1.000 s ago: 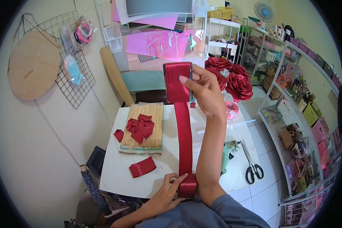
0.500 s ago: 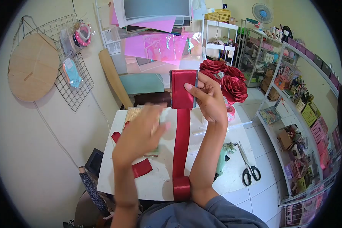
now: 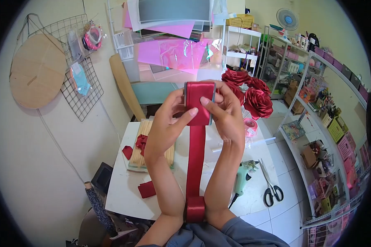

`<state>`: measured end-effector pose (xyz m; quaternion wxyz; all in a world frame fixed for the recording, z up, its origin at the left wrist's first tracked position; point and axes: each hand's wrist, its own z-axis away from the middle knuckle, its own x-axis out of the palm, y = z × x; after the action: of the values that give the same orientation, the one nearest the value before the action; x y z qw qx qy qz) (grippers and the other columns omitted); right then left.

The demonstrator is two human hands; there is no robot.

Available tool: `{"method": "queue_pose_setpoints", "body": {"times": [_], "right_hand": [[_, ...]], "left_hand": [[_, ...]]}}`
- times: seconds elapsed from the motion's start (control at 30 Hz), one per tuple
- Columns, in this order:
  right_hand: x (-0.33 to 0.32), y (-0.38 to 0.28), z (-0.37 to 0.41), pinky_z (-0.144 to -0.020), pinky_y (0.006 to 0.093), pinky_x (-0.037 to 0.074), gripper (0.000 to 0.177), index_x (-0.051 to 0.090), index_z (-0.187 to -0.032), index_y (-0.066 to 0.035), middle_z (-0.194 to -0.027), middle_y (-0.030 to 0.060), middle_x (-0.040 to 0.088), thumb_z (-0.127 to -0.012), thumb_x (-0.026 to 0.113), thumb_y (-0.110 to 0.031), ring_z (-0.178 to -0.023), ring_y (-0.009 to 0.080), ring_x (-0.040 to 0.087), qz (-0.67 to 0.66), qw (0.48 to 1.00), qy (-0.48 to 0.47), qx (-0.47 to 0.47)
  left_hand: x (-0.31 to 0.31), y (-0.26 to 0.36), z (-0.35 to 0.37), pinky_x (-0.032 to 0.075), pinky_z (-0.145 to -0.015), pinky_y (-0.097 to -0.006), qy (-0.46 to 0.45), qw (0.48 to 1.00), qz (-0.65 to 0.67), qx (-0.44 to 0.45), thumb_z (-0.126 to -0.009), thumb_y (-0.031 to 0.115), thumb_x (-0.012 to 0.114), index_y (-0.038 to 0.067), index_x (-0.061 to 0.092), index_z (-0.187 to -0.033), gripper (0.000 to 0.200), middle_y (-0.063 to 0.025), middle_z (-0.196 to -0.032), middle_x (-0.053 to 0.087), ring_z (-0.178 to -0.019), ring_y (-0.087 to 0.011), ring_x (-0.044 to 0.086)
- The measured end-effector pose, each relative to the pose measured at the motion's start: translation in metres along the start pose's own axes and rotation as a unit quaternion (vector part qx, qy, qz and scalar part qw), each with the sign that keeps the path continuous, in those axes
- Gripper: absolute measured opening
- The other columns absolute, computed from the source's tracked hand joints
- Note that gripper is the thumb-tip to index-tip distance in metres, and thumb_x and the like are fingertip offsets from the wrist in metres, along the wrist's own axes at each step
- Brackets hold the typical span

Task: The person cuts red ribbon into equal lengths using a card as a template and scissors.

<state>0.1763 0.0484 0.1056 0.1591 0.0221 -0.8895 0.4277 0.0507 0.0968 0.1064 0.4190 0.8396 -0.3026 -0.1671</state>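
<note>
Gripped by left hand [image 3: 167, 125] and right hand [image 3: 228, 119]: card [image 3: 199, 91] wrapped in red ribbon [image 3: 196, 160]

Beneath both hands, white table [image 3: 177, 175]. Behind and right of the right hand, red flowers [image 3: 257, 102]. Behind the left wrist [image 3: 156, 154], partly hidden, wooden sticks [image 3: 169, 151]. Stretched from the card down between the forearms [image 3: 167, 189], red ribbon. Below and right of the right hand, scissors [image 3: 271, 185], then green glue gun [image 3: 243, 180] nearer the forearm. Between the hands, card pinched at both sides, thumbs [image 3: 191, 112] on its face. Low between the forearms, ribbon roll [image 3: 195, 209].
</note>
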Motion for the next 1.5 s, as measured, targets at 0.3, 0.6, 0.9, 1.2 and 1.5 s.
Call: {"method": "queue_pose_setpoints", "body": {"times": [0.3,0.6,0.9,1.2,1.5], "right_hand": [[0.007,-0.001,-0.002,-0.061,0.0173,0.042,0.029,0.041,-0.101,-0.001,-0.084,0.0079,0.059,-0.075,0.051,0.004,-0.070,0.0060,0.053,0.031,0.995,0.042,-0.080],[-0.004,0.009,-0.008,-0.063,0.0199,0.041,0.028,0.047,-0.103,0.001,-0.085,0.0044,0.057,-0.076,0.053,-0.003,-0.073,0.0062,0.050,0.107,0.988,0.039,-0.105],[-0.013,0.014,-0.005,-0.050,0.0174,0.033,0.014,0.057,-0.083,0.004,-0.059,-0.0043,0.046,-0.077,0.054,-0.008,-0.057,0.0018,0.038,0.185,0.981,0.050,-0.013],[-0.013,0.010,-0.003,-0.046,0.0176,0.026,0.018,0.057,-0.086,0.003,-0.057,-0.0061,0.040,-0.078,0.053,-0.012,-0.055,0.0015,0.033,0.199,0.979,0.038,-0.019],[0.013,0.015,-0.015,-0.055,0.0164,0.032,0.026,0.056,-0.092,0.005,-0.073,-0.0016,0.052,-0.084,0.047,-0.018,-0.063,0.0024,0.039,-0.007,0.970,0.214,-0.110]], "left_hand": [[0.003,-0.004,-0.001,0.046,-0.061,-0.0216,0.011,0.999,-0.026,-0.020,-0.066,-0.005,0.060,-0.001,0.042,-0.108,0.046,-0.0099,-0.078,0.059,-0.069,-0.0116,0.057],[0.002,-0.023,-0.013,0.044,-0.059,-0.0189,0.049,0.999,-0.013,0.006,-0.066,-0.002,0.062,-0.004,0.052,-0.095,0.031,-0.0085,-0.074,0.060,-0.066,-0.0062,0.053],[0.002,-0.027,-0.016,0.044,-0.064,-0.0196,0.063,0.998,0.017,-0.005,-0.069,-0.002,0.059,-0.004,0.048,-0.107,0.039,-0.0084,-0.081,0.060,-0.071,-0.0073,0.053],[0.001,-0.025,-0.014,0.040,-0.073,-0.0211,0.035,0.999,-0.002,-0.003,-0.073,-0.002,0.056,-0.004,0.038,-0.117,0.048,-0.0085,-0.096,0.055,-0.082,-0.0083,0.050],[0.010,-0.017,-0.010,0.037,-0.079,-0.0213,-0.017,1.000,0.006,0.010,-0.074,-0.003,0.053,-0.004,0.032,-0.120,0.051,-0.0064,-0.102,0.051,-0.088,-0.0085,0.047]]}}
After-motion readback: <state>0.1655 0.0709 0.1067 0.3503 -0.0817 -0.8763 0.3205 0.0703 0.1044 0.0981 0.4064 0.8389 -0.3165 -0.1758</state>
